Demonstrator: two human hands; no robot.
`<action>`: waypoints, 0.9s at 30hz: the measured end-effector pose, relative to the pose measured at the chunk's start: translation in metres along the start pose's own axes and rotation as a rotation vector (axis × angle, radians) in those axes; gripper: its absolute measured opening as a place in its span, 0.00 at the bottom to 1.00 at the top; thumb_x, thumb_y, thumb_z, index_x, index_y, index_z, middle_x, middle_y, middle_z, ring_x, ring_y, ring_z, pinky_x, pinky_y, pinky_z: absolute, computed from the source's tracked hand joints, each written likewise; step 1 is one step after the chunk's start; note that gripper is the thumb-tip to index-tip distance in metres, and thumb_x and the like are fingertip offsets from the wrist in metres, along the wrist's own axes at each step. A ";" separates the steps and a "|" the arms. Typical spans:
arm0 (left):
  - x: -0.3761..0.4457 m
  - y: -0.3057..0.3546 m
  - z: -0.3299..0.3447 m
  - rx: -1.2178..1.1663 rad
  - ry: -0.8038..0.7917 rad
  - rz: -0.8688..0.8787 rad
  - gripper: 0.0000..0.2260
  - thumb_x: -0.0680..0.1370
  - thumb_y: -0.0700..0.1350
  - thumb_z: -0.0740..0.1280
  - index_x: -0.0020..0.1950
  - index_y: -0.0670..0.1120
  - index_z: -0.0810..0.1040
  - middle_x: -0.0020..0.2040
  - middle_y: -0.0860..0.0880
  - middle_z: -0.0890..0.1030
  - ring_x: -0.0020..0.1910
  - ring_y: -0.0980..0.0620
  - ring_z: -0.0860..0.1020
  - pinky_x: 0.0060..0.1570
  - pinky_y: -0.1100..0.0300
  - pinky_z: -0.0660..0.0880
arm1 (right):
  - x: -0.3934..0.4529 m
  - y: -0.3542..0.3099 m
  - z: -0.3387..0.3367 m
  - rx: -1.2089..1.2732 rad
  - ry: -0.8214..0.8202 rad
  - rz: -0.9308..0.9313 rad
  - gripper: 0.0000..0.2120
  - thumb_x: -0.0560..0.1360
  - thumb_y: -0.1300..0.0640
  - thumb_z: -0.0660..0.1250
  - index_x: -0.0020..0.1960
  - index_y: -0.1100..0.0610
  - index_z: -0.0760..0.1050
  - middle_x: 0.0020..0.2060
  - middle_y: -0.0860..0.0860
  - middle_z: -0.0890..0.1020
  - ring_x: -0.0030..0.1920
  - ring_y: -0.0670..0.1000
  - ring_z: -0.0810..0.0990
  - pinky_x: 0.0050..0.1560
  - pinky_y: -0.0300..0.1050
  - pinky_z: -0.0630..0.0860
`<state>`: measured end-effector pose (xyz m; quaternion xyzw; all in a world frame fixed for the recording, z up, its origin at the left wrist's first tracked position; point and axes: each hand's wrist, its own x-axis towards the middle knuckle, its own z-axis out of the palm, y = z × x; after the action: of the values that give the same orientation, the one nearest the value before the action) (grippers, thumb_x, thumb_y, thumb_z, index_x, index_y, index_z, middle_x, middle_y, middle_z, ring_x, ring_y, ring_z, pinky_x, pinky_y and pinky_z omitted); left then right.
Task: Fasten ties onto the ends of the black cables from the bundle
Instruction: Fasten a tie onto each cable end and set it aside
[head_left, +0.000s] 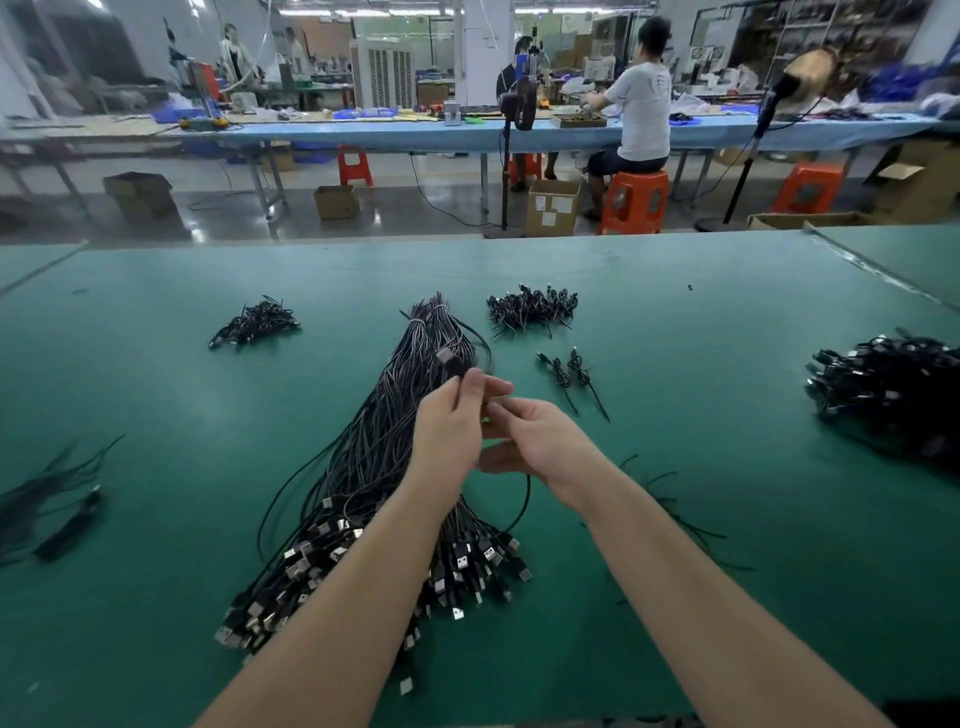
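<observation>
The bundle (395, 467) of black cables lies at the centre of the green tabletop (701, 322), running from a tied neck at twelve o'clock down to a fanned spread of metal plugs at six o'clock. Just above its middle, the left hand (447, 431) pinches one cable (457, 371) close to its plug end, holding that end upright, while the right hand (535, 441) has its fingers curled around the same cable's slack, which loops down beneath the wrist. Whether a tie is already in the fingers cannot be told. These cables look light, thin and limp, likely to flop and tangle with their neighbours, so a hold right behind the stiff plug seems the sure place; the sheath looks smooth and may slip through a loose pinch. Small finished piles (530, 309) sit at one o'clock and at eleven o'clock, two single cables (571, 374) lie at two o'clock, and a larger heap (888, 389) rests at three o'clock near the right edge. Open green surface lies between bundle and heap, and at nine o'clock before the blurred strands (52, 499) by the left edge.
</observation>
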<state>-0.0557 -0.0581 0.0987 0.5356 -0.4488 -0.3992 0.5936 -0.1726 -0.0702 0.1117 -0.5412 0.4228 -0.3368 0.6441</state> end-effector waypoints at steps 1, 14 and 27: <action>0.001 0.001 -0.002 -0.128 -0.020 -0.043 0.18 0.86 0.49 0.59 0.44 0.46 0.84 0.46 0.43 0.86 0.44 0.44 0.82 0.39 0.53 0.79 | 0.000 0.002 -0.002 -0.155 0.036 -0.051 0.10 0.85 0.56 0.60 0.53 0.58 0.80 0.41 0.57 0.85 0.32 0.52 0.79 0.34 0.43 0.76; 0.001 0.033 -0.038 -0.816 -0.516 -0.208 0.25 0.85 0.56 0.55 0.35 0.45 0.78 0.46 0.42 0.86 0.47 0.42 0.85 0.43 0.53 0.81 | -0.008 0.028 -0.039 0.049 -0.319 0.095 0.15 0.82 0.50 0.65 0.39 0.57 0.75 0.32 0.51 0.75 0.35 0.53 0.79 0.55 0.50 0.80; -0.018 -0.010 -0.039 0.134 -0.531 -0.408 0.20 0.86 0.51 0.56 0.55 0.42 0.85 0.57 0.43 0.85 0.58 0.48 0.83 0.62 0.52 0.77 | 0.007 -0.007 -0.029 -0.209 -0.172 0.135 0.17 0.84 0.49 0.60 0.38 0.53 0.73 0.27 0.45 0.62 0.28 0.47 0.60 0.34 0.41 0.65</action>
<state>-0.0230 -0.0314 0.0857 0.5295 -0.4964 -0.6049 0.3274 -0.1954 -0.0898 0.1152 -0.6027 0.4343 -0.1991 0.6392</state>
